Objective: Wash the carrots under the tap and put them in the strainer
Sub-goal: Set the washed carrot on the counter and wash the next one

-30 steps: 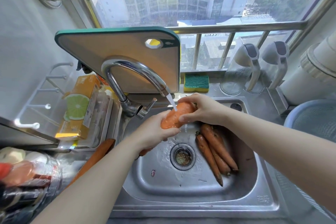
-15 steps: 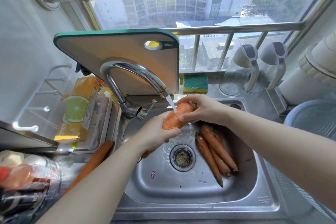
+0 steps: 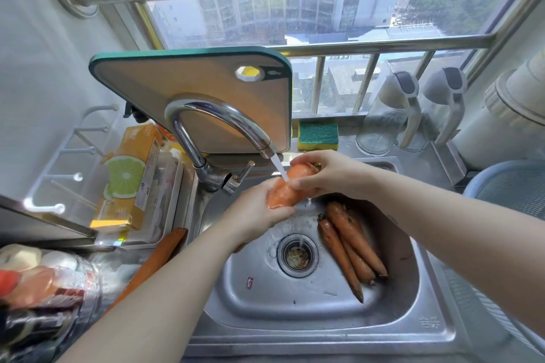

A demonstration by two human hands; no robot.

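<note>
A carrot [image 3: 287, 189] is being held over the sink [image 3: 295, 306], under the water running from the tap [image 3: 206, 113]. Its lower end is being gripped by the left hand [image 3: 259, 213], whose fingers are curling round it. Its upper end is being pinched by the right hand [image 3: 328, 174] between thumb and fingers. More carrots [image 3: 349, 243] are lying in the sink, just right of the drain [image 3: 298, 255]. A long carrot [image 3: 160, 255] is lying beside the sink's left rim. The strainer [image 3: 514, 185] is standing at the far right, well apart from the washing.
</note>
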